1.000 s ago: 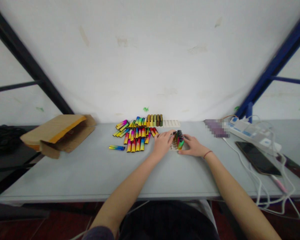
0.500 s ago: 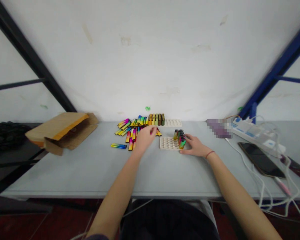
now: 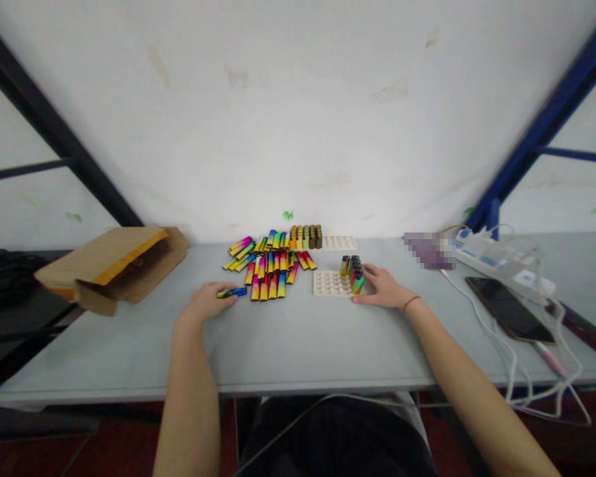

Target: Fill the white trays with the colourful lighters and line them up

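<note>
My left hand [image 3: 207, 302] has its fingers closed on a shiny blue-and-yellow lighter-shaped tube [image 3: 236, 291] lying left of the pile. My right hand [image 3: 386, 290] grips the right end of a white tray with holes [image 3: 325, 283], thumb at the near corner and fingers farther back. Rainbow metallic tubes [image 3: 356, 283] stand upright in that tray's right side, dark ends up. Several more tubes [image 3: 268, 287] lie in a loose pile between my hands. Behind them, gold-topped tubes [image 3: 306, 237] stand in rows beside a second white tray [image 3: 340, 243] with bare holes.
A brown paper bag [image 3: 104, 265] lies on its side at the left of the grey table [image 3: 298, 344]. At the right are a dark phone [image 3: 509, 309], a power strip [image 3: 506, 265], white cables [image 3: 506, 361] and a blurred purple object [image 3: 428, 252]. A white wall stands behind.
My left hand has moved left and nearer, from above the pile to the separate blue-and-yellow tube, and closed on it. My right hand stays at the tray. The view has shifted slightly.
</note>
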The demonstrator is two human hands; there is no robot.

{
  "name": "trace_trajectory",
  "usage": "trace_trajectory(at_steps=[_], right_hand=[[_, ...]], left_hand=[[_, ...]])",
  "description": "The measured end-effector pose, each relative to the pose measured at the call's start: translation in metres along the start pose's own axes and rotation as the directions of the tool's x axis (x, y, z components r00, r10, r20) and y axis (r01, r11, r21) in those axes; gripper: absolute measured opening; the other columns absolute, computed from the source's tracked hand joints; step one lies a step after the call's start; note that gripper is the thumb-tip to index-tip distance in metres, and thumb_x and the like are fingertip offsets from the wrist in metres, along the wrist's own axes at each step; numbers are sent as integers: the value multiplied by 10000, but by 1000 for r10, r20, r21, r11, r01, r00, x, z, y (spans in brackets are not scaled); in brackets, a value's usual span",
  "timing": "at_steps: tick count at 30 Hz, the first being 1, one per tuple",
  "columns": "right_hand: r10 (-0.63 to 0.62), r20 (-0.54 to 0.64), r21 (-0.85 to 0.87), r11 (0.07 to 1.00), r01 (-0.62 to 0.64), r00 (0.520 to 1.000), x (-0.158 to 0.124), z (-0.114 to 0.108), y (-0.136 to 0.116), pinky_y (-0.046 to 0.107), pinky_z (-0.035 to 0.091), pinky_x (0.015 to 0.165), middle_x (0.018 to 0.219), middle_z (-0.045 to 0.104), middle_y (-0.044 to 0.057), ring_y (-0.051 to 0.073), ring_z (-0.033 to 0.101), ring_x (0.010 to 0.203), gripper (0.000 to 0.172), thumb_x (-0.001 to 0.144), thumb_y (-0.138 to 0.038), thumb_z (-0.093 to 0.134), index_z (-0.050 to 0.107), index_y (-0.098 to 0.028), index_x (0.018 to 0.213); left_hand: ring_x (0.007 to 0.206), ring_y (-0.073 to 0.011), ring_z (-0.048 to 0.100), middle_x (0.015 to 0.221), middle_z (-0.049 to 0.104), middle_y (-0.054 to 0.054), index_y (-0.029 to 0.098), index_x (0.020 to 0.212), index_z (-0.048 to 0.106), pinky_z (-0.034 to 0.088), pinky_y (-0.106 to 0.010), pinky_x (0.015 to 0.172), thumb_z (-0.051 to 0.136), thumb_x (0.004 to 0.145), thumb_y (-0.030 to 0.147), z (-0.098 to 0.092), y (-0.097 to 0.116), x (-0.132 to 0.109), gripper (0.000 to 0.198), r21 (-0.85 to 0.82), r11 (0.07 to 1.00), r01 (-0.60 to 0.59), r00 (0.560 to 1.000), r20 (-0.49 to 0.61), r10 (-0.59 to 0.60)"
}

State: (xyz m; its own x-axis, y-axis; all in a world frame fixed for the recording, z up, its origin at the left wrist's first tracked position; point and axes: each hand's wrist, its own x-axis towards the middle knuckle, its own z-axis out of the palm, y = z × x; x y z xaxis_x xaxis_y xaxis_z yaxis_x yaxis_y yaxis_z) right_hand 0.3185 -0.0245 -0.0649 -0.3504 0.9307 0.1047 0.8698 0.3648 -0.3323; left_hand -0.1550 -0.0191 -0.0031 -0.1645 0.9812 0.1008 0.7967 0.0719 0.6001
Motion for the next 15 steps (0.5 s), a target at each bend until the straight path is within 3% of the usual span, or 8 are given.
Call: trace_trajectory(at_steps=[2, 4, 9, 12, 15], right_hand=[[-3, 6, -4, 1000, 4, 1000, 0, -1, 0, 611, 332, 1229, 1612, 462, 236, 451, 435, 1485, 973, 766, -820, 699, 587, -180, 1490], [-8, 1, -4, 1000, 8, 1000, 0, -1, 0, 609, 341, 1224, 1610, 464, 237, 451, 441, 1481, 965, 767, -812, 703, 591, -177, 1485], [-6, -16, -7, 1000, 6, 1000, 0, 0, 0, 622, 354, 1212, 1600, 482, 223, 454, 458, 1465, 936, 757, -819, 705, 621, -198, 1453], [0, -7, -18, 1000, 0, 1000, 0, 0, -1, 603, 353, 1219, 1599, 480, 224, 449, 458, 1467, 957, 760, -830, 695, 609, -193, 1470], [-1, 2, -26, 1000, 1, 1000, 0, -1, -2, 598, 351, 1219, 1600, 478, 223, 443, 459, 1467, 962, 769, -828, 691, 590, -198, 1489]], left_hand=[[849, -226, 696, 779, 728, -10, 211, 782, 704, 504, -267, 781, 791, 642, 195, 2, 2, -1, 165, 96, 995, 42, 993, 108, -53], [849, -233, 702, 810, 738, -9, 222, 794, 658, 516, -285, 775, 770, 661, 196, 1, 2, -1, 176, 58, 994, 88, 991, 99, -94], [897, -298, 720, 861, 742, -66, 243, 846, 613, 557, -387, 815, 705, 747, 252, -5, 11, 0, 135, -125, 986, 109, 985, -117, -124], [786, -261, 721, 753, 687, -36, 229, 870, 619, 576, -348, 719, 689, 765, 265, -4, 40, 1, 131, -334, 941, 60, 984, -140, -113], [546, -148, 634, 722, 648, 18, 218, 963, 585, 521, -251, 537, 687, 746, 221, 11, 86, 1, 240, -622, 775, 114, 987, -20, -162]])
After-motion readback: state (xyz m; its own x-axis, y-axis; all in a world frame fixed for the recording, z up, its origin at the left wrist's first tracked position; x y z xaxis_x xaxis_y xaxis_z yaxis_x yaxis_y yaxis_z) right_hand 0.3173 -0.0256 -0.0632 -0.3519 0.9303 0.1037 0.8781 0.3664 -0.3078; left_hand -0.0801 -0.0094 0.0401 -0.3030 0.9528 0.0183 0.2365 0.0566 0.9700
